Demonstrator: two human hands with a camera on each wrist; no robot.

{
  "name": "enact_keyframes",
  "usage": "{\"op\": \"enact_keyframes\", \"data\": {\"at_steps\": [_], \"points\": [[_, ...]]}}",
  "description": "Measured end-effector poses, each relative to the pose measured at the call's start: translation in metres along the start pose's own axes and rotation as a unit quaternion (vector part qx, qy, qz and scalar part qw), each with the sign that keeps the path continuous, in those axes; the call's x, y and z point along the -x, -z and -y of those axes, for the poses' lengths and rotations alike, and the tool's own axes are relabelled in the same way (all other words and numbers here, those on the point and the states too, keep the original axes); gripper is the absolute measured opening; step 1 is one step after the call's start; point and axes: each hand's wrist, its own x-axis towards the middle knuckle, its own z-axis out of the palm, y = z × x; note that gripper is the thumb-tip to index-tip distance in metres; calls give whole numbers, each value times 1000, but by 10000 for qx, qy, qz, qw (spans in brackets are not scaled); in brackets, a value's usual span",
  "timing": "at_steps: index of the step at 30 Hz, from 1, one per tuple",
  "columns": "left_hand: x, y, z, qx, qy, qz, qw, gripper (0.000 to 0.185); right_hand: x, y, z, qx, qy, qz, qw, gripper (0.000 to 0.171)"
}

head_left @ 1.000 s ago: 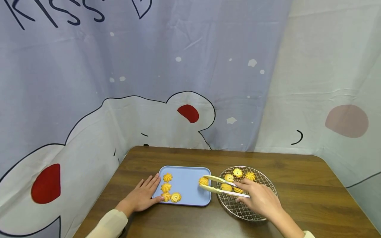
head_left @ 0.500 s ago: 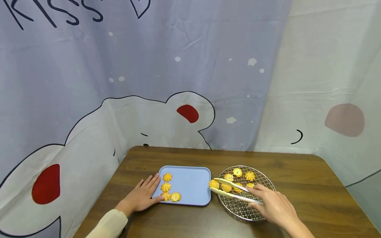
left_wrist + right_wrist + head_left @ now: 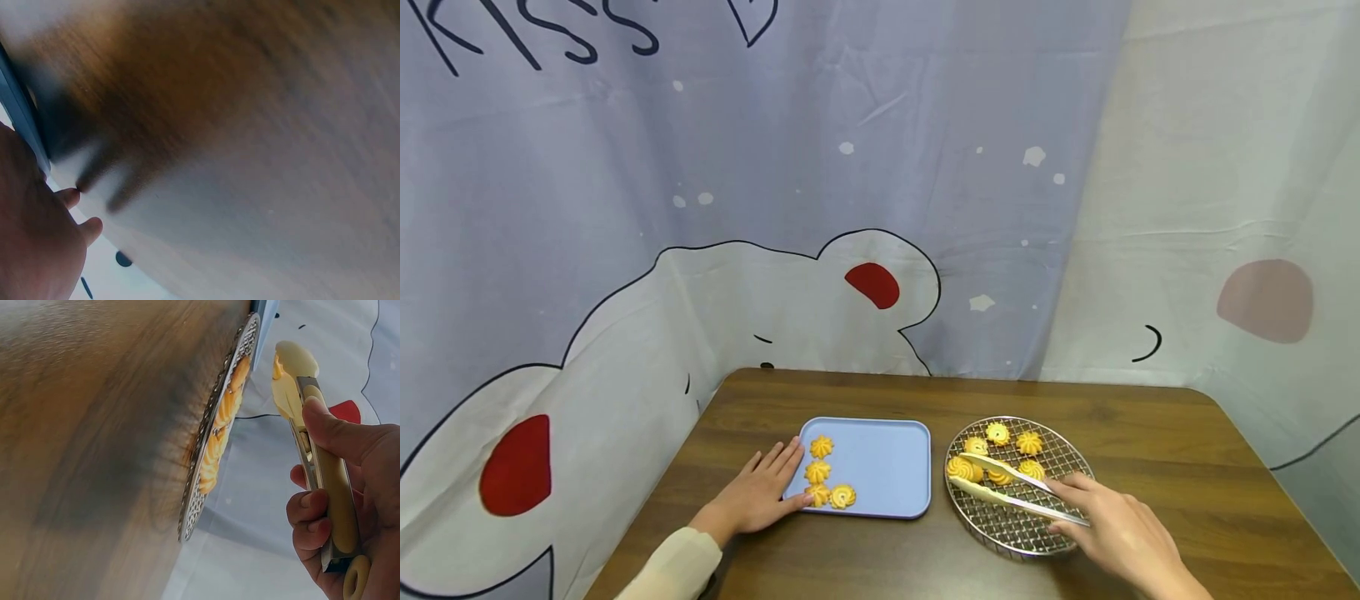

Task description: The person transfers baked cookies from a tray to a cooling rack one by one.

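Note:
My right hand [image 3: 1123, 529] grips a pair of tongs [image 3: 1015, 498] with cream tips and metal arms. In the right wrist view, the thumb and curled fingers wrap around the handles of the tongs [image 3: 337, 500]. A yellow swirled cookie [image 3: 957, 468] appears between the tips, over the left side of a round wire rack [image 3: 1015, 533], and partly overlaps another cookie there. My left hand [image 3: 758, 492] lies with straight fingers at the left edge of a light blue tray [image 3: 887, 467], the thumb at its front corner. Several cookies [image 3: 817, 472] sit along the tray's left side.
Several more cookies [image 3: 1029, 443] lie on the rack, which stands just right of the tray. Both are on a brown wooden table [image 3: 1180, 467]. A printed curtain [image 3: 985, 208] hangs behind the table.
My right hand has moved right with the tongs, carrying the cookie from over the tray's right end to over the rack. My left hand has stayed put.

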Motion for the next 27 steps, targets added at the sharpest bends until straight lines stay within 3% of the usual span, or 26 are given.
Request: {"op": "enact_keyframes", "data": {"at_steps": [15,22,27], "points": [[0,2,1,-75,21,39,10000,91,22,12,-17,330,-57,-331,9989,53],[1,2,0,-62,9,87,9999,91,32,21,-26,347,-287,-190,9988,54],[0,-1,1,-63,-54,-72,9999,90,38,29,-35,330,-526,-48,9981,56]]}}
